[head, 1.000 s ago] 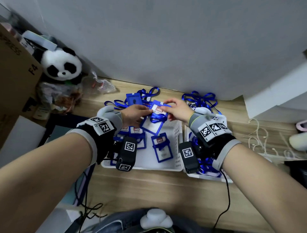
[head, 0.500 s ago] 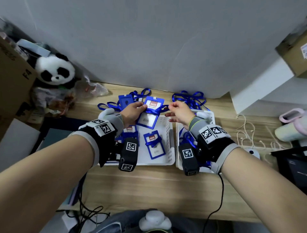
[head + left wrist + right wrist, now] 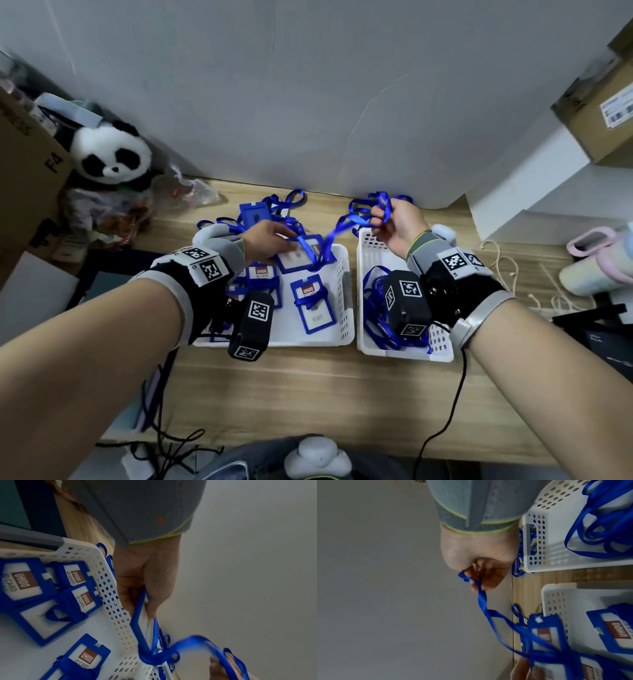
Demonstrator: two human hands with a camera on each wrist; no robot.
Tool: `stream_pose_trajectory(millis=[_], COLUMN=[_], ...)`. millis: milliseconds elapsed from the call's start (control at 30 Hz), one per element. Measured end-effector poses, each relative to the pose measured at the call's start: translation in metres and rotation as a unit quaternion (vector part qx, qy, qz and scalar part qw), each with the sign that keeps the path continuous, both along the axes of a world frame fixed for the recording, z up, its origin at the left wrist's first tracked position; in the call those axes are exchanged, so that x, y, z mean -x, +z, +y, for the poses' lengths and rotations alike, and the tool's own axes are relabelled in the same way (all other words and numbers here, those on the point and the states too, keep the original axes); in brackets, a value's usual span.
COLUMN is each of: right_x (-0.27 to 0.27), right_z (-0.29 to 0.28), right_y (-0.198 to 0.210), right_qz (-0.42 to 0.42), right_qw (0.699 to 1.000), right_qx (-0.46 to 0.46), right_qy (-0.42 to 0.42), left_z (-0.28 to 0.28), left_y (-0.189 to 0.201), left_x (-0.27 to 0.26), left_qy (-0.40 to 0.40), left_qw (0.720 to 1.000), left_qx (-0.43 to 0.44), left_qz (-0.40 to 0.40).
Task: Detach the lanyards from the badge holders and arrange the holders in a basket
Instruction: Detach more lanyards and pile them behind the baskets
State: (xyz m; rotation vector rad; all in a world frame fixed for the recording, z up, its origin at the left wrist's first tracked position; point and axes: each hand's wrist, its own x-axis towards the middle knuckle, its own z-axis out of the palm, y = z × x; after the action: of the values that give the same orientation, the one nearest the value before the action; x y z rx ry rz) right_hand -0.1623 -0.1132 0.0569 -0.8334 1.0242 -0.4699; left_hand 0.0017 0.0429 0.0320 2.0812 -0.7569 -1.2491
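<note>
Pinching a blue badge holder [image 3: 301, 253] by its upper edge, the left hand [image 3: 265, 238] keeps a closed grip on it, thumb on one face and fingers on the other, right over the far rim of the left basket [image 3: 344, 308]. Out from that grip runs the blue lanyard [image 3: 337, 228], stretched up and to the right, twisted along its length, straight into the right hand [image 3: 397, 224]. That hand's grip is tight too: fingers curled in, the strap nipped between thumb and fingertips, raised above the far end of the right basket [image 3: 363, 274]. Below the left grip, inside the left basket, more badge holders [image 3: 311, 306] lie flat, their cards reading UHOO ID CARD, a few with short blue loops lying on them. Below the right grip, the right basket carries a heap of loose lanyards [image 3: 376, 308]. Beyond both grips, on the wooden table [image 3: 308, 387] against the wall, another holder and a tangle of blue straps [image 3: 270, 209] lie in a pile. Far off to the left of the left grip sits a toy panda [image 3: 109, 156].
</note>
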Motion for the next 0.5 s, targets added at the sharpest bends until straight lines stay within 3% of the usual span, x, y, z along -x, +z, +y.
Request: stream_pose_trajectory(millis=[100,167,233,333,400,433,500], right_x=[0.003,0.002,-0.004,-0.017,-0.023,-0.025,-0.026], right_z=[0.002,0.011,0.021,0.027,0.030,0.031,0.033], right_y=[0.001,0.000,-0.002,-0.009,-0.013,-0.013,-0.010], right_qz=[0.098,0.211,0.242,0.208,0.134,0.083,-0.008], right_qw=[0.987,0.942,0.922,0.935,0.958,0.965,0.953], right_qx=[0.022,0.081,0.112,0.159,0.129,0.097,0.037], right_qy=[0.127,0.247,0.280,0.239,0.219,0.228,0.302], left_z=[0.002,0.001,0.003,0.003,0.001,0.000,0.000], left_y=[0.002,0.006,0.011,0.019,0.026,0.028,0.031], left_x=[-0.007,-0.011,-0.014,-0.014,-0.011,-0.010,-0.010], left_qy=[0.095,0.122,0.113,0.062,0.030,0.014,-0.011], left_qw=[0.995,0.989,0.983,0.974,0.967,0.964,0.956], left_qx=[0.027,0.066,0.098,0.115,0.113,0.111,0.103], left_qz=[0.007,0.050,0.109,0.184,0.226,0.243,0.273])
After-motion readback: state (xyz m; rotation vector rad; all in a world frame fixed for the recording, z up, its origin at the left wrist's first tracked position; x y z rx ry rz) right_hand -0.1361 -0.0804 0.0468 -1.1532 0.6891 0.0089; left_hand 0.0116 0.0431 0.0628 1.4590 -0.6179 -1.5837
